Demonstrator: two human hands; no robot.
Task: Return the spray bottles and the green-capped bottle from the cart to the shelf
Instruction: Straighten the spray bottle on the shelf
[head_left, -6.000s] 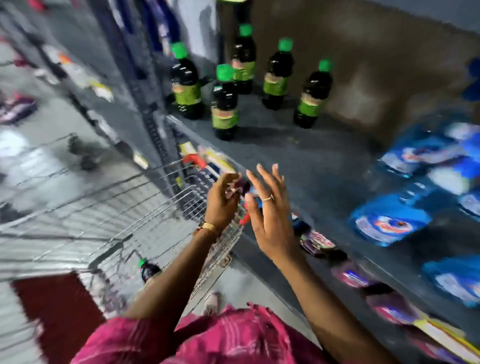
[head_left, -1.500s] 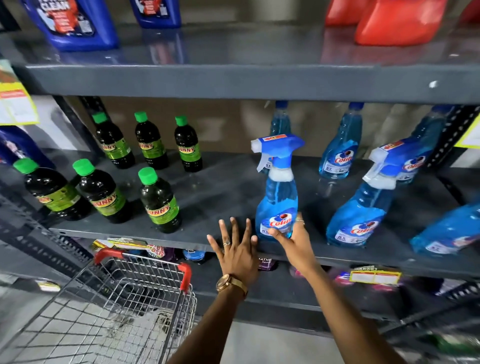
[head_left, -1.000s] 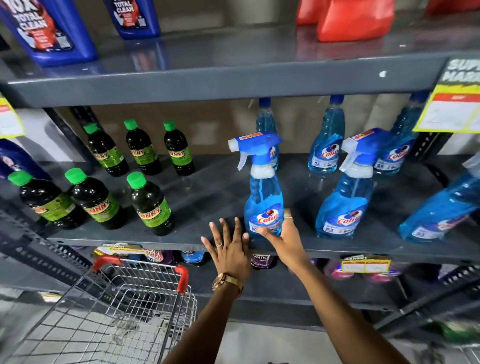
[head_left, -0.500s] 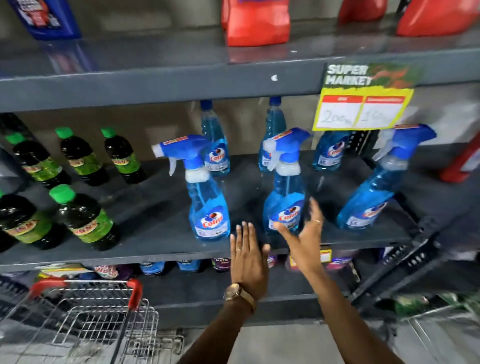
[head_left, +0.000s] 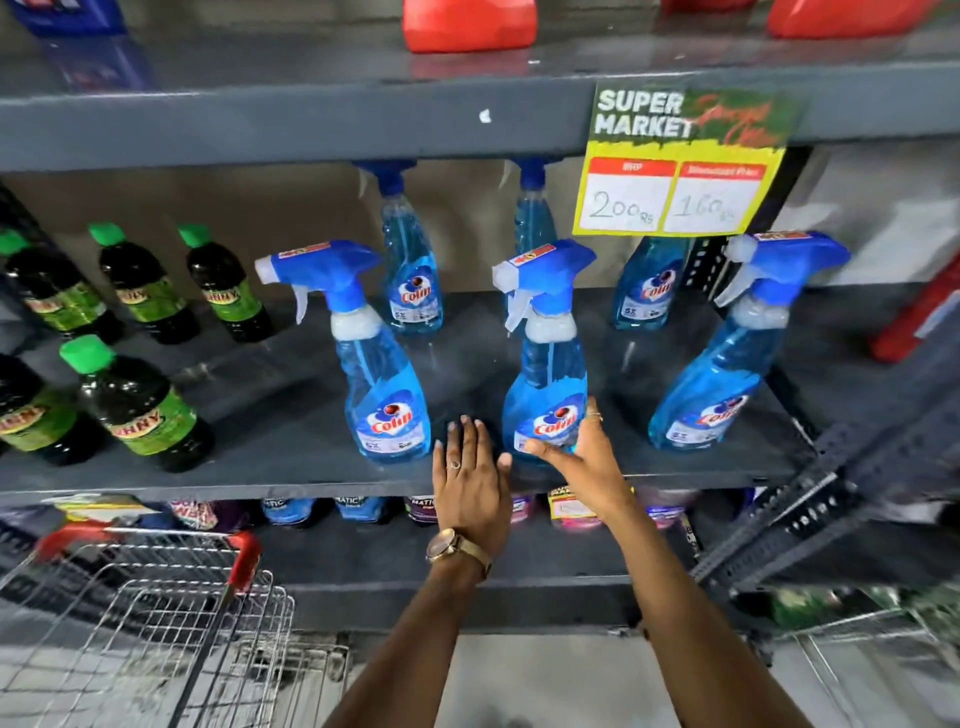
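Observation:
Three blue spray bottles stand along the front of the grey middle shelf (head_left: 260, 467): left (head_left: 387, 410), middle (head_left: 545, 384) and right (head_left: 711, 384). More stand behind, such as one at the back (head_left: 413, 280). My right hand (head_left: 587, 462) cups the middle bottle's base, thumb across its front and fingers on its right side. My left hand (head_left: 470, 483) lies flat and empty on the shelf edge between the left and middle bottles. Dark green-capped bottles (head_left: 140, 405) fill the shelf's left part. The wire cart (head_left: 156, 623) is at lower left; its inside is barely visible.
A yellow price sign (head_left: 675, 166) hangs from the upper shelf in front of the back bottles. Red containers (head_left: 467, 21) sit on the top shelf. Pouches (head_left: 363, 506) line the lower shelf. A slanted metal brace (head_left: 831, 483) and another wire basket (head_left: 857, 649) are at right.
The view has shifted right along the shelf. My right hand left the left spray bottle and now cups the middle one. My left hand followed to the right.

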